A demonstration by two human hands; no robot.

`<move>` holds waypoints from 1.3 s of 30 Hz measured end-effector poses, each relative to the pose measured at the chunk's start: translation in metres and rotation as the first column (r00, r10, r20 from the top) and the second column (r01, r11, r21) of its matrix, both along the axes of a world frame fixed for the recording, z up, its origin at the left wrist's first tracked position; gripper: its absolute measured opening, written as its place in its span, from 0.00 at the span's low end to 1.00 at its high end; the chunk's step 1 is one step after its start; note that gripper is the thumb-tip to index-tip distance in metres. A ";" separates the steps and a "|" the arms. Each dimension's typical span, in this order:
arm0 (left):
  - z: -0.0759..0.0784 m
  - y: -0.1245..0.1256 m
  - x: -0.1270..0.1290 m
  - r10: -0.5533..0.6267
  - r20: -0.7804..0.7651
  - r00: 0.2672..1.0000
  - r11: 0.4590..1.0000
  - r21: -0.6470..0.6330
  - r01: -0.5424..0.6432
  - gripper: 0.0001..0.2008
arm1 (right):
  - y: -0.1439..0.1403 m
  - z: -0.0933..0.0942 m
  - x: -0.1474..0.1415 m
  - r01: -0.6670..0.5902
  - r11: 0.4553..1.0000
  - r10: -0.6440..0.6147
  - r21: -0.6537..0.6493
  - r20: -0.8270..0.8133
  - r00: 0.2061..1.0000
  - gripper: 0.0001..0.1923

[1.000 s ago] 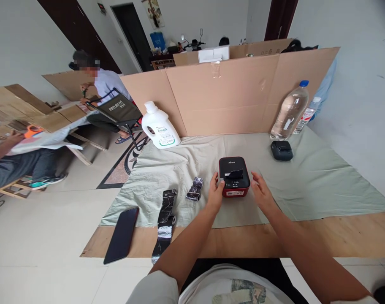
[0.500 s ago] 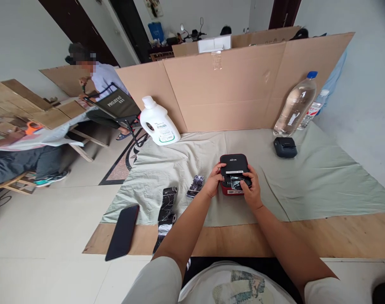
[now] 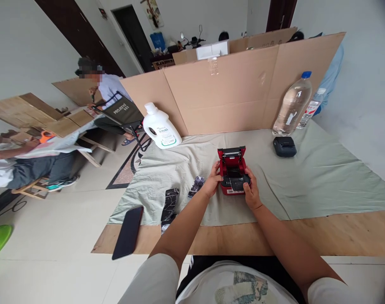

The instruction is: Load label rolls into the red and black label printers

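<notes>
Left hand (image 3: 213,182) grips the left side of the small red printer (image 3: 233,171), right hand (image 3: 251,192) clamps its front right corner, lid up, printer mid-cloth (image 3: 322,177), black roll (image 3: 196,185) just left, phone (image 3: 128,232) at table edge.

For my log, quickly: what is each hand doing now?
Left hand: grips the small red-and-black printer, lid open.
Right hand: grips its front corner.

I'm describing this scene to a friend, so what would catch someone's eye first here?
The small red printer with its lid up, mid-table on the pale green cloth, gripped by the left hand and right hand. Behind stands a cardboard screen, between a white jug and a clear bottle.
</notes>
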State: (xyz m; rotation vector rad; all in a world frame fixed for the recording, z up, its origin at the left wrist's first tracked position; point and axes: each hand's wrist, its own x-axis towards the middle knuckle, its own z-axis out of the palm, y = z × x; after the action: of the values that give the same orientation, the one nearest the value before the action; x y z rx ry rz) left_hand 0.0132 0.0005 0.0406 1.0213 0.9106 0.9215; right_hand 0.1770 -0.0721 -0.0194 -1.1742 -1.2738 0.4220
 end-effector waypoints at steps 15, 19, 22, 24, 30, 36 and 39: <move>0.062 0.038 0.071 0.091 -0.996 -0.018 0.650 0.046 0.759 0.14 | 0.008 -0.014 0.008 -0.007 0.990 0.002 0.144 0.036 0.999 0.23; 0.052 0.041 0.078 0.125 -0.991 -0.051 0.692 0.050 0.720 0.12 | 0.007 -0.013 0.009 0.009 0.989 -0.018 0.147 0.058 0.998 0.23; 0.049 0.040 0.073 0.140 -0.990 0.006 0.699 0.103 0.707 0.14 | 0.008 -0.013 0.009 0.017 0.988 -0.029 0.151 0.074 0.997 0.23; 0.049 0.038 0.068 0.143 -0.987 0.071 0.696 0.151 0.702 0.17 | 0.009 -0.013 0.010 0.015 0.987 -0.029 0.159 0.081 0.996 0.23; 0.069 0.031 0.031 -0.104 -0.852 0.513 0.719 0.292 0.631 0.20 | 0.008 -0.013 0.011 0.006 0.990 -0.017 0.138 0.077 0.997 0.24; 0.105 0.026 -0.080 -0.617 -0.535 0.577 0.676 0.014 0.736 0.22 | 0.006 -0.010 0.008 -0.011 0.991 0.009 0.133 0.017 1.000 0.23; 0.104 0.018 -0.132 -0.601 -0.635 0.484 0.694 -0.116 0.710 0.23 | 0.006 -0.009 0.006 -0.010 0.990 0.012 0.141 -0.012 1.000 0.22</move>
State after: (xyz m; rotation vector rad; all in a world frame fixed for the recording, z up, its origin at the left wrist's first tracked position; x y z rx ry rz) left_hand -0.1192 0.0185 0.1450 1.7330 0.8634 -0.0624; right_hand 0.1831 -0.0660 -0.0282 -1.0446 -1.2786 0.3409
